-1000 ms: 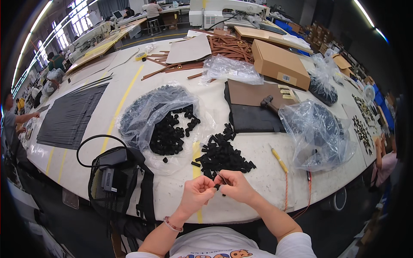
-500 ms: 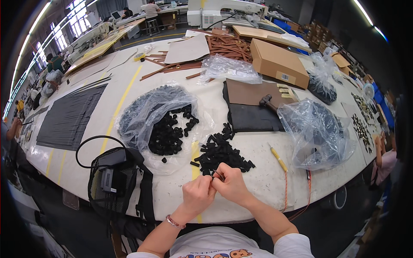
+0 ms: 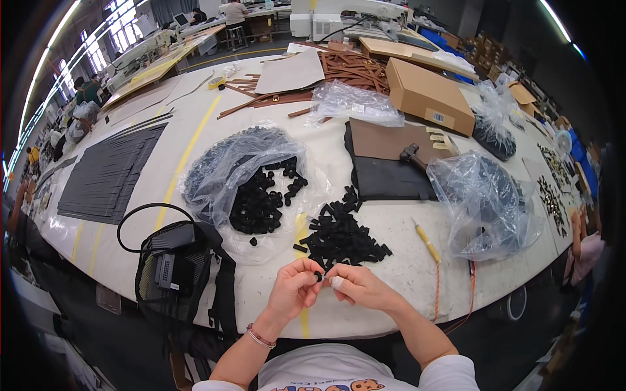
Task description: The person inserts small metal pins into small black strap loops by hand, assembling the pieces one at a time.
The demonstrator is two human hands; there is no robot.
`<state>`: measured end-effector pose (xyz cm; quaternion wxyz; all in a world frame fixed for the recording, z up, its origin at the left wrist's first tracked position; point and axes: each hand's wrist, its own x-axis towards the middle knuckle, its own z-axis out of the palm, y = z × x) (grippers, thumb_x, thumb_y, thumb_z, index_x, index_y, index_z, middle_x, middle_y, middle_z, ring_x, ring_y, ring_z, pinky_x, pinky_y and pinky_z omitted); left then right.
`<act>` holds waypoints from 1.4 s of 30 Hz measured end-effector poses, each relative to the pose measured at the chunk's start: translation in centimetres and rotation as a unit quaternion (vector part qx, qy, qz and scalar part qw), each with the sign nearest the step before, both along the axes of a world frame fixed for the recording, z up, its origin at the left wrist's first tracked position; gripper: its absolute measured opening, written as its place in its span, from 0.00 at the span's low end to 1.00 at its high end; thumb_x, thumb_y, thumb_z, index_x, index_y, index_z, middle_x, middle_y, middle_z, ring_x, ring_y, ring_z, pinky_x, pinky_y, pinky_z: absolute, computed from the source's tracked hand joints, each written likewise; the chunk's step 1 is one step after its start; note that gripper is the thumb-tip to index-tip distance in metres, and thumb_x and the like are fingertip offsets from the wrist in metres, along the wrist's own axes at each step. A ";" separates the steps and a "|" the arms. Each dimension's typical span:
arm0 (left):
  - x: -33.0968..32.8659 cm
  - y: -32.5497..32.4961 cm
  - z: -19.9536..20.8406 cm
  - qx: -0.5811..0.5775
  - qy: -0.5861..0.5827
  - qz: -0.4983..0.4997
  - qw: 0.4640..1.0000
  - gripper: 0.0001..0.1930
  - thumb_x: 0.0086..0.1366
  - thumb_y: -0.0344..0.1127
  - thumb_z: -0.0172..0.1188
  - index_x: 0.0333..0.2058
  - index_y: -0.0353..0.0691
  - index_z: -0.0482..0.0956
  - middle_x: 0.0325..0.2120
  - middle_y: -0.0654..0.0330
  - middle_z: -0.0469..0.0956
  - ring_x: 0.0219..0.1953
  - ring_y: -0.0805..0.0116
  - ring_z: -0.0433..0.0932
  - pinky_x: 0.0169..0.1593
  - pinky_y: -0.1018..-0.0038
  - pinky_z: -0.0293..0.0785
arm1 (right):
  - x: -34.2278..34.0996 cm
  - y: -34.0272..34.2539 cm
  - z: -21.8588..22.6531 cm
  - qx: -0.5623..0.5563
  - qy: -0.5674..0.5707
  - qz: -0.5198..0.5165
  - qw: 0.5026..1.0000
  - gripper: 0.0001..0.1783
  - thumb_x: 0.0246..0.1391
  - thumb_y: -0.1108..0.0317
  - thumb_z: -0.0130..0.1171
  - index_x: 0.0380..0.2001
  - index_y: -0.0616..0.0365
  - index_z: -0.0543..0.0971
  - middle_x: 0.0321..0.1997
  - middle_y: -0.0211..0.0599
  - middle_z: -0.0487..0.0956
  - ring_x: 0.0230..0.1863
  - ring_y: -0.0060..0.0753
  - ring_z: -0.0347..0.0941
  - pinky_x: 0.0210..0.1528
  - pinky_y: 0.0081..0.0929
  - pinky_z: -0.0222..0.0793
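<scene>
Just in front of me, over the near edge of the table, my two hands meet. A small black ring-like piece (image 3: 318,276) sits pinched between the thumb and fingers of my left hand (image 3: 292,288). My right hand (image 3: 357,285), with a white wrap on one finger, is closed in a pinch against the right side of that piece; what lies in its fingertips is too small to tell. Beyond my hands lies a pile of short black strips (image 3: 345,238). A see-through plastic bag (image 3: 225,159) to the left spills small round black pieces (image 3: 257,212) onto the table.
To the right are a yellow-handled tool (image 3: 427,241), a plastic bag (image 3: 486,208) and a hammer (image 3: 409,154) on a dark pad. A mesh bag (image 3: 173,274) and black strips (image 3: 111,173) lie left. Behind are brown straps (image 3: 355,68) and a cardboard box (image 3: 430,98).
My hands have drawn slightly apart and nearer to me, with wrists turned. The black piece now shows in my left fingers. The dark thin thing at my right fingertips no longer shows.
</scene>
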<state>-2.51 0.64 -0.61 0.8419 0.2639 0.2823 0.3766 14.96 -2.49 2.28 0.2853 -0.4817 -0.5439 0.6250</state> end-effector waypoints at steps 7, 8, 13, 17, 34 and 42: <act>0.3 -0.2 0.6 0.002 0.028 0.017 0.999 0.07 0.49 0.21 0.44 0.26 0.33 0.71 0.13 0.56 0.71 0.07 0.76 0.62 0.11 0.84 0.60 | -0.2 0.1 -0.7 0.038 0.008 -0.015 0.999 0.09 0.51 0.67 0.44 0.29 0.60 0.72 0.15 0.26 0.69 0.17 0.13 0.60 0.20 0.15 0.56; 0.3 -0.2 0.7 0.001 0.028 0.017 0.999 0.07 0.49 0.21 0.44 0.26 0.33 0.71 0.13 0.56 0.71 0.07 0.76 0.62 0.11 0.84 0.60 | -0.2 0.0 -0.9 0.047 0.015 -0.011 0.999 0.08 0.50 0.68 0.45 0.28 0.60 0.72 0.15 0.26 0.69 0.17 0.13 0.61 0.20 0.15 0.56; 0.1 -0.2 0.7 -0.004 0.044 -0.003 0.999 0.07 0.49 0.21 0.45 0.25 0.34 0.72 0.12 0.59 0.71 0.05 0.79 0.60 0.09 0.85 0.57 | 0.1 -0.1 -0.7 0.067 0.028 0.017 0.997 0.06 0.49 0.70 0.47 0.27 0.61 0.72 0.16 0.27 0.69 0.18 0.14 0.64 0.21 0.15 0.58; 0.1 -0.3 0.8 -0.028 0.023 -0.011 0.999 0.07 0.49 0.21 0.44 0.25 0.33 0.72 0.12 0.59 0.71 0.05 0.79 0.60 0.08 0.85 0.56 | 0.4 0.4 0.5 0.091 -0.002 0.058 0.994 0.06 0.49 0.70 0.48 0.26 0.61 0.71 0.17 0.28 0.70 0.19 0.16 0.66 0.22 0.16 0.60; 0.1 -0.2 1.4 -0.015 -0.014 -0.062 0.998 0.09 0.52 0.22 0.42 0.28 0.32 0.72 0.15 0.57 0.72 0.07 0.75 0.66 0.11 0.84 0.62 | 1.0 0.8 0.4 0.113 0.012 0.091 0.989 0.07 0.49 0.68 0.48 0.26 0.60 0.72 0.14 0.30 0.69 0.17 0.18 0.63 0.21 0.18 0.58; 2.5 -1.3 -0.7 0.509 0.370 0.268 0.730 0.05 0.54 0.19 0.49 0.31 0.29 0.69 0.21 0.54 0.75 0.20 0.73 0.76 0.25 0.81 0.73 | -2.6 1.0 -1.3 0.362 -0.223 -0.196 0.884 0.04 0.48 0.72 0.49 0.27 0.62 0.71 0.19 0.39 0.75 0.19 0.37 0.72 0.19 0.25 0.64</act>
